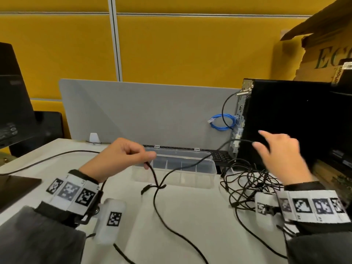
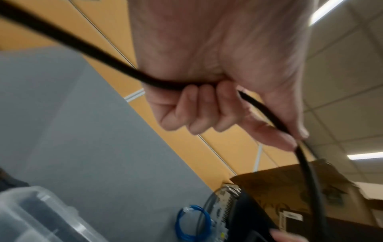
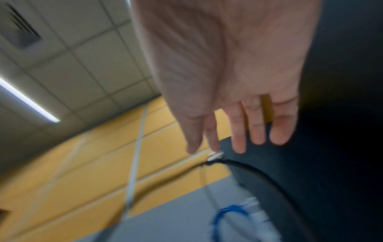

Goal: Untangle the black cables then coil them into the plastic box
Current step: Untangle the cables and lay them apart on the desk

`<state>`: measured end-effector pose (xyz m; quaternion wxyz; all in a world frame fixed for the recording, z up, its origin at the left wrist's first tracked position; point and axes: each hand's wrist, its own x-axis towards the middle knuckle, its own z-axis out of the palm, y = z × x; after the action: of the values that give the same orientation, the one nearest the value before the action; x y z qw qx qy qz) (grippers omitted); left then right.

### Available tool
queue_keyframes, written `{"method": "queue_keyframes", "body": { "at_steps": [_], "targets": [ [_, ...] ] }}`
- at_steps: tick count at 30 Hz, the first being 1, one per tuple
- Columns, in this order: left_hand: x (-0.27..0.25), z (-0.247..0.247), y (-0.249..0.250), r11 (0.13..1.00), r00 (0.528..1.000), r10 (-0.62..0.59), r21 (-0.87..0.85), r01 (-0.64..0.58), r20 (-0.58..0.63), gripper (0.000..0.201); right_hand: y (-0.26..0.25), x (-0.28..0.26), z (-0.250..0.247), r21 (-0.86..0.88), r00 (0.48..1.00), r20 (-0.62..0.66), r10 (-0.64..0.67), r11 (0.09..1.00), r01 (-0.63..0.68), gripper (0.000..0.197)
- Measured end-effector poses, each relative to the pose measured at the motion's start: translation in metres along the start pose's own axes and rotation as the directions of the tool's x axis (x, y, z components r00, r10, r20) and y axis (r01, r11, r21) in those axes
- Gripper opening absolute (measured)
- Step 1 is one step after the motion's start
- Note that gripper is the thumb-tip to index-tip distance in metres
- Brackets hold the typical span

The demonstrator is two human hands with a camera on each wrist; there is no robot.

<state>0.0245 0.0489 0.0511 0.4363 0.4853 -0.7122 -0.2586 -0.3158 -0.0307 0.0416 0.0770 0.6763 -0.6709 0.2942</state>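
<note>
My left hand (image 1: 146,159) pinches a black cable (image 1: 154,202) between thumb and forefinger, raised just in front of the clear plastic box (image 1: 213,165). In the left wrist view the other fingers (image 2: 199,113) curl round the same cable (image 2: 311,173). Below the pinch the cable hangs to a small knot (image 1: 158,186). One strand crosses the box rightward toward my right hand (image 1: 266,143). That hand hovers with fingers spread and holds nothing; its palm (image 3: 238,73) is flat. A tangle of black cables (image 1: 247,181) lies on the desk under it.
A black computer tower (image 1: 285,119) stands at the right with a blue network cable (image 1: 222,121) at its back. A keyboard (image 1: 222,156) lies behind the box, against a grey divider panel (image 1: 152,111). A monitor (image 1: 13,101) stands at left; a cardboard box (image 1: 323,58) at right.
</note>
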Motion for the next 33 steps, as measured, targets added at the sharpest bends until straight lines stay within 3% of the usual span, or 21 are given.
{"method": "queue_keyframes", "body": {
  "at_steps": [2,4,7,9,12,15,16,17,19,21,22,25,27,30,33],
  "targets": [
    [0.004,0.015,0.012,0.999,0.999,0.041,0.025,-0.040,-0.023,0.048,-0.035,-0.013,0.002,0.160,0.949,0.110,-0.295,0.948,0.276,0.055],
    [0.009,0.027,0.029,0.996,0.995,0.083,-0.036,-0.085,-0.057,0.030,-0.071,-0.033,0.008,0.355,0.797,0.271,-0.539,0.826,0.438,0.056],
    [0.017,0.031,0.042,0.975,0.978,0.123,-0.165,-0.151,-0.167,0.024,-0.098,-0.054,0.023,0.546,0.558,0.427,-0.712,0.695,0.469,0.046],
    [0.020,0.027,0.042,0.952,0.962,0.138,-0.235,-0.194,-0.235,0.020,-0.099,-0.057,0.030,0.666,0.472,0.456,-0.755,0.641,0.382,0.032],
    [0.021,0.015,0.034,0.935,0.933,0.086,-0.295,-0.197,-0.350,0.018,-0.091,-0.053,0.029,0.770,0.470,0.480,-0.741,0.612,0.178,0.024],
    [0.016,-0.003,0.025,0.923,0.890,0.030,-0.328,-0.199,-0.455,0.019,-0.071,-0.044,0.018,0.861,0.576,0.465,-0.672,0.494,-0.117,0.018],
    [0.016,-0.009,0.020,0.923,0.872,0.007,-0.332,-0.193,-0.489,0.018,-0.064,-0.041,0.013,0.874,0.588,0.468,-0.660,0.444,-0.197,0.019],
    [0.016,-0.014,0.015,0.926,0.856,-0.015,-0.330,-0.182,-0.516,0.018,-0.059,-0.041,0.009,0.874,0.564,0.482,-0.670,0.409,-0.261,0.018],
    [0.018,-0.016,0.006,0.935,0.834,-0.054,-0.322,-0.151,-0.549,0.020,-0.058,-0.046,0.003,0.852,0.446,0.518,-0.730,0.396,-0.342,0.013],
    [0.020,-0.009,0.001,0.939,0.833,-0.082,-0.322,-0.119,-0.547,0.020,-0.065,-0.052,0.002,0.822,0.350,0.565,-0.747,0.471,-0.319,0.023],
    [0.020,-0.004,0.001,0.939,0.840,-0.092,-0.327,-0.106,-0.535,0.020,-0.071,-0.056,0.004,0.805,0.354,0.594,-0.723,0.532,-0.263,0.033],
    [0.020,0.014,0.004,0.925,0.858,-0.105,-0.367,-0.102,-0.503,0.020,-0.091,-0.063,0.018,0.687,0.498,0.648,-0.576,0.724,-0.056,0.066],
    [0.019,0.026,0.010,0.911,0.870,-0.104,-0.397,-0.111,-0.482,0.020,-0.102,-0.066,0.028,0.649,0.531,0.653,-0.540,0.760,-0.026,0.078],
    [0.015,0.043,0.020,0.897,0.891,-0.072,-0.420,-0.139,-0.449,0.020,-0.110,-0.065,0.034,0.734,0.489,0.661,-0.570,0.627,-0.262,0.061],
    [0.012,0.053,0.023,0.891,0.901,-0.044,-0.424,-0.160,-0.431,0.021,-0.111,-0.060,0.025,0.773,0.486,0.616,-0.620,0.356,-0.526,0.030]
  ]
}}
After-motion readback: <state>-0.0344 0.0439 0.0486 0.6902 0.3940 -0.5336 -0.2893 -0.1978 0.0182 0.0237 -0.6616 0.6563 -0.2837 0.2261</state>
